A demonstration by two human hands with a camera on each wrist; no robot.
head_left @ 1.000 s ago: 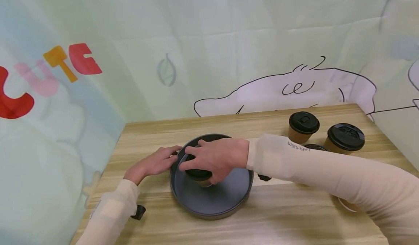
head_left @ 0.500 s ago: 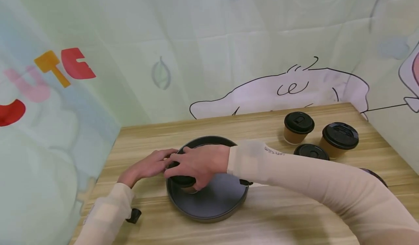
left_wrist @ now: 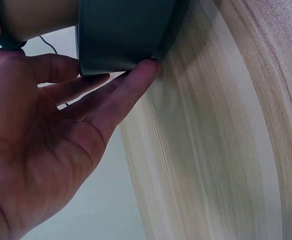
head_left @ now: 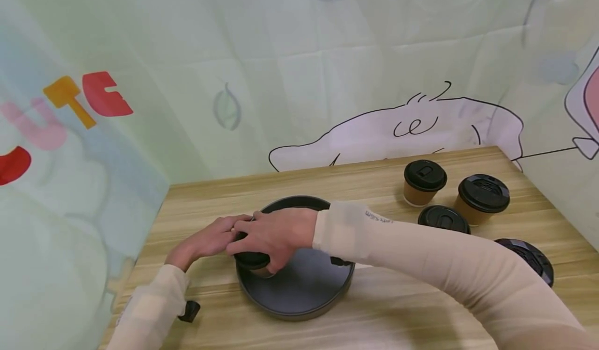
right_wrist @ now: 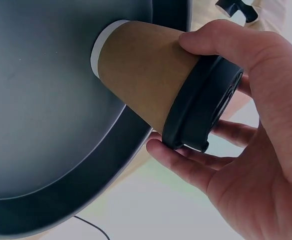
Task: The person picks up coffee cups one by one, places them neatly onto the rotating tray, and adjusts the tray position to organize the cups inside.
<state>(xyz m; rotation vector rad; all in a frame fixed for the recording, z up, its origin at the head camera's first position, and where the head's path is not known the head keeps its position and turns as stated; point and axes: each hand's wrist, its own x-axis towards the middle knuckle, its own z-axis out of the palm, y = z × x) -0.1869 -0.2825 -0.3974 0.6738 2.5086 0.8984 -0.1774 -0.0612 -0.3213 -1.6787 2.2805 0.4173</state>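
Observation:
A dark round baking pan (head_left: 313, 282) lies on the wooden table. My right hand (head_left: 276, 233) grips a brown paper coffee cup with a black lid (right_wrist: 141, 70), its thumb and fingers spread around the lid end. The cup's white-edged base is inside the pan, close to the left wall; whether it touches the pan floor I cannot tell. On the pan's left side, my left hand (head_left: 210, 241) touches the outer wall with fairly straight fingers, as the left wrist view shows. In the head view the right fingers overlap the left fingertips.
Several more lidded cups stand at the right: a small cup (head_left: 423, 182), a wider cup (head_left: 483, 199), a cup behind the right sleeve (head_left: 444, 219) and a large black lid (head_left: 529, 259) partly hidden by the sleeve. A printed curtain (head_left: 262, 69) hangs behind the table.
My right hand has moved the cup leftward within the pan, towards the left wall. The left hand has stayed at the pan's side. The head view has shifted slightly to the right.

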